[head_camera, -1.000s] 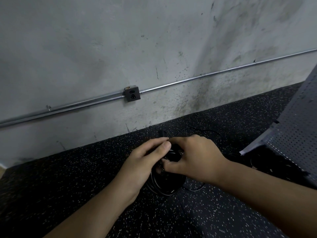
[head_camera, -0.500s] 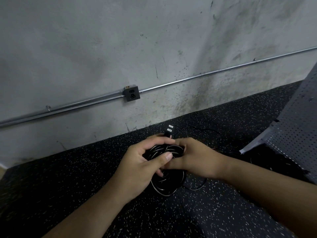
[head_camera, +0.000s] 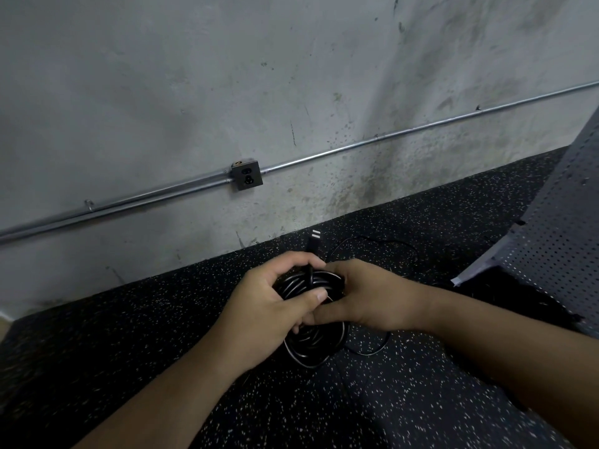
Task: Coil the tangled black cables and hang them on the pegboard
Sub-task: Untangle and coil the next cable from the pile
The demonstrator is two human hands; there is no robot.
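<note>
A coiled black cable (head_camera: 312, 346) hangs in loops between both hands above the speckled floor. My left hand (head_camera: 269, 306) grips the coil's top from the left, fingers curled over it and thumb across the front. My right hand (head_camera: 366, 294) holds the same bundle from the right. The cable's plug end (head_camera: 313, 243) with two metal prongs sticks up behind my left fingers. A thinner black cable (head_camera: 372, 244) lies loose on the floor behind and under my right hand. The grey perforated pegboard (head_camera: 560, 241) leans at the right edge.
A stained concrete wall (head_camera: 227, 76) rises just behind the floor strip, carrying a metal conduit (head_camera: 421, 126) and a small socket box (head_camera: 246, 175). More dark cable lies in the shadow under the pegboard (head_camera: 505, 296). Black speckled rubber floor (head_camera: 129, 319) spreads to the left and front.
My left hand has closed round the coil's top, and the plug end now stands up behind my fingers. The coil's strands show between both hands.
</note>
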